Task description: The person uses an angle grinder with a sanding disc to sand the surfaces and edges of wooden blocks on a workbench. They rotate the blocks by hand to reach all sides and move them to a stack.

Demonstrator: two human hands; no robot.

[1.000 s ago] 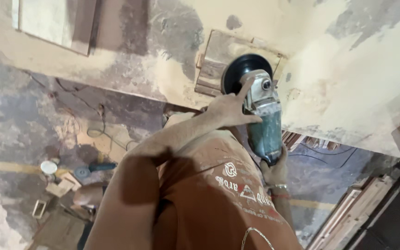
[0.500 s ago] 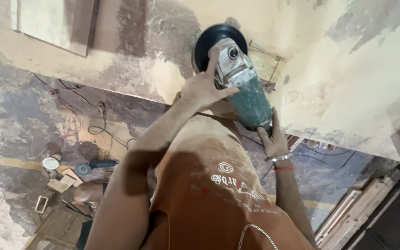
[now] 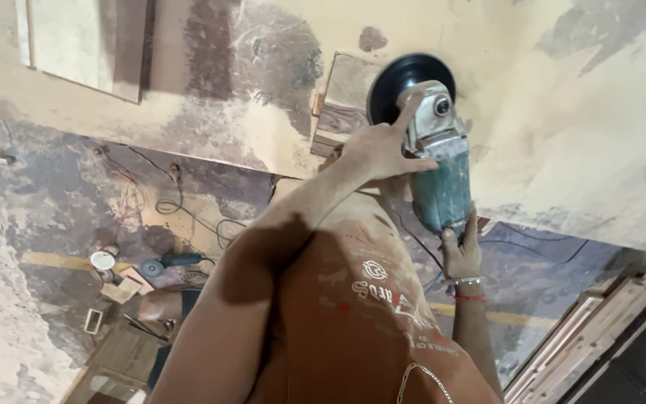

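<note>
- Two hands grip one grinder (image 3: 435, 161), a power tool with a grey metal head, a teal body and a black round disc (image 3: 405, 78) at its far end.
- Nearest the camera is an orange shirt (image 3: 360, 322) with pale print, and a thin chain (image 3: 420, 378) hangs at its lower edge.
- From the shirt the left arm runs up to the left hand (image 3: 379, 150), which is clamped round the grey head of the grinder, with one finger stretched along the metal towards the disc.
- The right hand (image 3: 461, 251) is closed round the lower end of the teal body, and a metal bangle (image 3: 466, 281) and a red thread sit on its wrist.
- The disc lies against a small wooden panel (image 3: 345, 101) that stands on a broad, dusty, cream-coloured board (image 3: 562, 127); whether disc and wood actually touch, I cannot tell.
- The board fills the top and right of the view, with darker bare patches where the dust is thin.
- Further off, past the board's edge, is a stained floor (image 3: 39, 224) with a yellow stripe across it.
- On that floor lie a second grinder (image 3: 170, 263), a small white cup (image 3: 102, 259), some wood scraps (image 3: 125, 288) and loose black cables (image 3: 188, 209).
- At the far right, long wooden frames (image 3: 585, 337) lie stacked side by side.
</note>
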